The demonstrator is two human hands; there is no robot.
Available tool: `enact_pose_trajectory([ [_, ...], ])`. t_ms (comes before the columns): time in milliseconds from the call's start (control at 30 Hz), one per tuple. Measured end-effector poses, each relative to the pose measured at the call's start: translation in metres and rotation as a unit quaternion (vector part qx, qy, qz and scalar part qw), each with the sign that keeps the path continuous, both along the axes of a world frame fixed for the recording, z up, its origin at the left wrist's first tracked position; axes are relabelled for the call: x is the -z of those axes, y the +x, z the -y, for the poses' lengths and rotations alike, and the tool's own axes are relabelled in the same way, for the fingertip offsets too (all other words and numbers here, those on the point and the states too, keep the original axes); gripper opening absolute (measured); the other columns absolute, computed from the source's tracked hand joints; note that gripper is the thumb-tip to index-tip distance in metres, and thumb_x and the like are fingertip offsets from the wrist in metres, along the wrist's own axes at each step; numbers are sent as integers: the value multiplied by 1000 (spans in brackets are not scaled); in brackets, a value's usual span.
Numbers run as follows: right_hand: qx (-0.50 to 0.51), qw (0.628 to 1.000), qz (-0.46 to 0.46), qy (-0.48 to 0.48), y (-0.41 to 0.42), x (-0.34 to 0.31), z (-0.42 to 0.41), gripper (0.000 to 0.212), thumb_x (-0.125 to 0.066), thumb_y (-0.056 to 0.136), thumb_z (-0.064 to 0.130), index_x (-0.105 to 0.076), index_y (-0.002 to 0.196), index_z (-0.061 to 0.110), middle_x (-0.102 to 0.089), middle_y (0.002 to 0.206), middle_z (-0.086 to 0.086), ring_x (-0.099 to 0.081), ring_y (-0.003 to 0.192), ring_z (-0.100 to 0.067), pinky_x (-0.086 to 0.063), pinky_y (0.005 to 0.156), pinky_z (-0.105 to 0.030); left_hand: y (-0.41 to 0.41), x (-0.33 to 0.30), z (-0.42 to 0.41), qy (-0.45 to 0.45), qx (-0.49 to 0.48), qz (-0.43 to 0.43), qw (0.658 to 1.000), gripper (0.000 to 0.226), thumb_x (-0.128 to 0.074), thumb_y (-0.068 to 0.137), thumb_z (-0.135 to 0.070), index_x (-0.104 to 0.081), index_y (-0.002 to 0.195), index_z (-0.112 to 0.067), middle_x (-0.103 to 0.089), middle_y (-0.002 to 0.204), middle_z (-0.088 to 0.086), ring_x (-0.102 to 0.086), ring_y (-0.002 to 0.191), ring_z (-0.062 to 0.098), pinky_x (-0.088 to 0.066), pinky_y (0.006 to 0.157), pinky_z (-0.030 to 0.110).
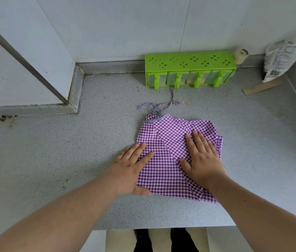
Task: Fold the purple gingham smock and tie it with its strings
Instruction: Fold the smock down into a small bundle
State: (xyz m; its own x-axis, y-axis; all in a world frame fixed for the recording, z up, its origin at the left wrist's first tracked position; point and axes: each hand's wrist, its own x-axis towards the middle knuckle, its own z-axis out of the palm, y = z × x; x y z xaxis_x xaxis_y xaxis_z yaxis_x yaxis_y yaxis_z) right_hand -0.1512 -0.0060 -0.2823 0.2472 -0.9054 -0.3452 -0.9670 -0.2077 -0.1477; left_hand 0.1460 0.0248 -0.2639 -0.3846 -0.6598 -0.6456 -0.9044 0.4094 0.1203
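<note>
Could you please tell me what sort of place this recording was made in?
Probably a home kitchen: a speckled grey countertop against white walls, a green seasoning rack with clear containers, and a printed bag in the corner.

Both bare forearms reach forward, left hand [131, 169] and right hand [202, 157] flat, fingers straight.

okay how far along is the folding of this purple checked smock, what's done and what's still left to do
Done: the smock already lies folded into a compact panel on the grey counter. In hand: the left hand and right hand press flat on it, smoothing the layers. Left: the strings trail loose beyond the collar toward the green rack, so any last folds and the tying are not yet done.
</note>
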Motion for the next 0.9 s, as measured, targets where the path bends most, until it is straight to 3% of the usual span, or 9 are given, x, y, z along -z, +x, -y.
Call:
enact_pose_trajectory([
  [100,-10,999,-31,12,1,-5,3,88,-6,95,75,28,159,25,30,168,-4,28,154,-20,15,127,-44,0,-4,-2,-24,25,15,999,126,-38,78,-95,38,155,-31,53,158,3,42,150,25,14,127,50],
  [167,-15,999,-45,-2,5,-17,0,85,-14,100,70,22,162,23,26,169,-6,24,156,-24,15,126,-46,0,-10,-4,-46,29,5,999,118,-41,84,-87,26,161,-29,29,170,3,25,158,28,3,130,51],
  [233,-43,998,-27,-25,10,-35,-10,77,-25,103,61,1,166,25,2,173,-5,1,160,-29,2,129,-49,-2,-17,-6,-56,28,-5,998,111,-45,88,-79,16,164,-27,9,172,4,13,160,28,-5,129,52],
  [333,-122,992,-24,-2,11,-53,-30,63,-27,100,66,-32,154,34,-38,156,4,-39,142,-23,-28,123,-46,-6,-21,-4,-48,27,3,998,109,-55,89,-66,13,165,-25,4,172,2,11,161,28,-10,130,51],
  [533,-107,988,-43,101,2,-63,-58,105,-40,76,93,-15,159,32,-22,165,7,-26,151,-20,-25,125,-45,-2,-25,-4,-24,8,-4,1000,103,-64,97,-46,9,167,-24,11,174,-4,9,161,25,-10,131,45],
  [633,-115,987,-43,101,2,-66,-62,90,-52,88,71,-18,160,29,-17,168,6,-25,152,-20,-31,123,-43,0,-32,-3,-31,8,-12,999,90,-62,100,-28,-2,168,-23,5,176,-3,2,162,25,-15,131,43],
  [733,-71,992,11,104,1,-67,-58,61,-52,94,50,-43,152,33,-31,159,13,-43,139,-15,-47,111,-37,2,-42,1,-32,-34,-54,997,70,-56,104,-25,-24,166,-29,-9,175,-9,-9,161,20,-16,130,40],
  [800,-41,994,46,93,-2,-71,-51,40,-52,97,44,-63,133,31,-49,137,12,-58,113,-10,-52,90,-22,4,-50,8,-8,-103,-82,991,50,-53,106,-31,-47,155,-36,-37,165,-13,-38,151,21,-33,123,42],
  [900,-4,991,79,104,-9,-83,-37,23,-52,100,36,-65,117,26,-62,106,9,-61,89,-8,-39,65,-11,4,-57,17,37,-212,-135,967,25,-47,107,-44,-66,114,-30,-70,110,-5,-68,100,18,-56,89,36],
])
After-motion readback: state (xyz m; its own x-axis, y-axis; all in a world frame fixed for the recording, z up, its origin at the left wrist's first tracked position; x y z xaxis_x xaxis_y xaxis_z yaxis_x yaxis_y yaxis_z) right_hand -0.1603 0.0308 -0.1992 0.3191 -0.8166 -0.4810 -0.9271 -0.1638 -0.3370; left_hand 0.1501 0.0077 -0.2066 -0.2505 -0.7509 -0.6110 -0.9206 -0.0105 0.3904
